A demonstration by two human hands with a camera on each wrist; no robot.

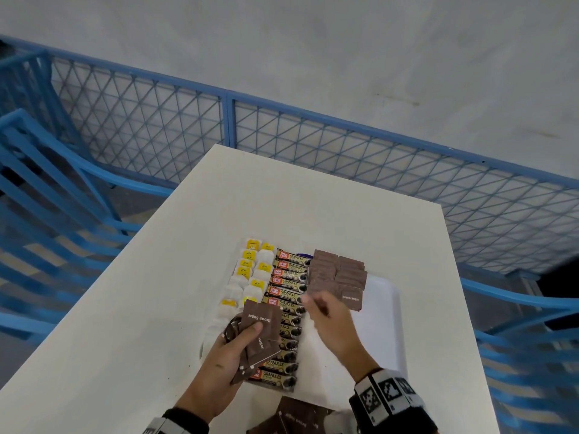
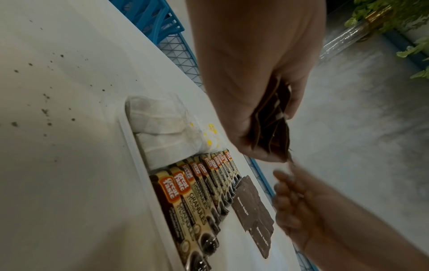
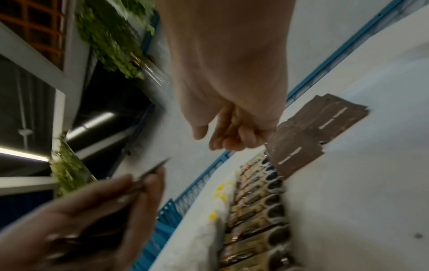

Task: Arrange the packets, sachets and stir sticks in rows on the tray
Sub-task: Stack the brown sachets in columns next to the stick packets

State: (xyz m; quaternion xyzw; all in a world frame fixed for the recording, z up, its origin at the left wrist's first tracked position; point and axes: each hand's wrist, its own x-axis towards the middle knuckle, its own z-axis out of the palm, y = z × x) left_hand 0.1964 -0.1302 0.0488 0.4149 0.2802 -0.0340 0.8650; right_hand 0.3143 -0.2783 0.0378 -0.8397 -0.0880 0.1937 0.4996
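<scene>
Head view, left to right: tea bags (image 1: 247,277), coffee sticks (image 1: 286,305), sugar sachets (image 1: 336,277) lay in rows on tray (image 1: 385,308). Left hand (image 1: 232,349) gripped a sachet stack (image 1: 261,330); right hand (image 1: 329,317) hovered loosely curled, empty. Sachets looked light, thin, slippery; best pinched by an edge.

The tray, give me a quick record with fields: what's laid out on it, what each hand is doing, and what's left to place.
tray: white tray on a white table
left rows: tea bags with yellow tags
middle row: coffee granule sticks
right rows: brown sugar sachets, filling only the far part
left hand: left hand grips a held stack of sachets
right hand: right hand holds nothing, fingers loosely curled over the tray
left to place: the held stack, plus loose sachets at the near edge
</scene>
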